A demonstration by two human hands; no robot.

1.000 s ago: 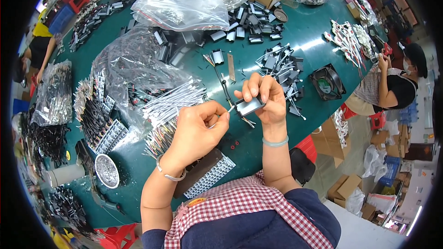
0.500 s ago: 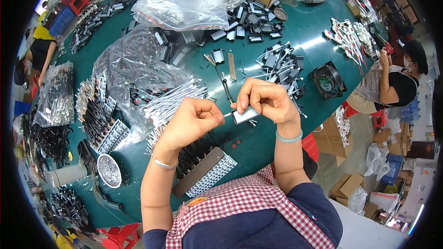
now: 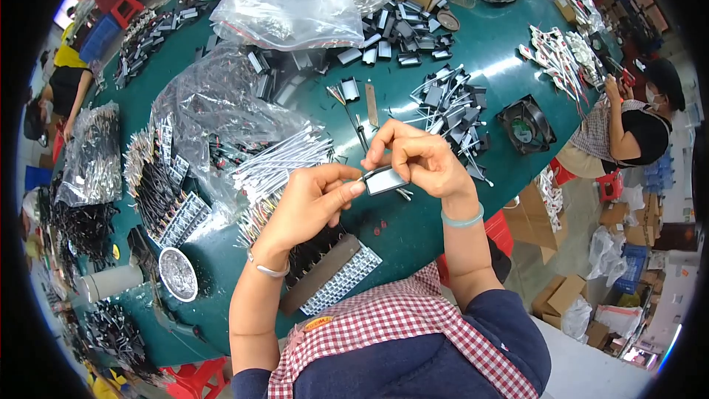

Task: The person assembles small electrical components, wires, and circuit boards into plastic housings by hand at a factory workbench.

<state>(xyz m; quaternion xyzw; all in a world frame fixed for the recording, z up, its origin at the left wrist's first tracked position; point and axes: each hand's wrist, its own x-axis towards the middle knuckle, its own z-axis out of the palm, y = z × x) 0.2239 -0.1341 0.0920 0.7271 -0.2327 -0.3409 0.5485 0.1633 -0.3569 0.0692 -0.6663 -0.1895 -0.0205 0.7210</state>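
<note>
A small black rectangular housing with a pale, shiny inner face is held between my hands above the green table. My right hand pinches it along its top and right end, fingers curled. At its left end, the thumb and forefinger of my left hand press together; they hide any wire or small part there. Just beyond my fingers lies a dark multi-strand cable. Left of it is a bundle of white wires, partly behind my left hand.
Black housings with white leads lie right of centre, near a black fan. More housings are heaped at the back by a clear plastic bag. A white bowl and a terminal strip are nearer. A co-worker is at the right.
My left hand has come right, and its fingers now meet the housing's left end. The housing has shifted slightly left and tilted in my right hand.
</note>
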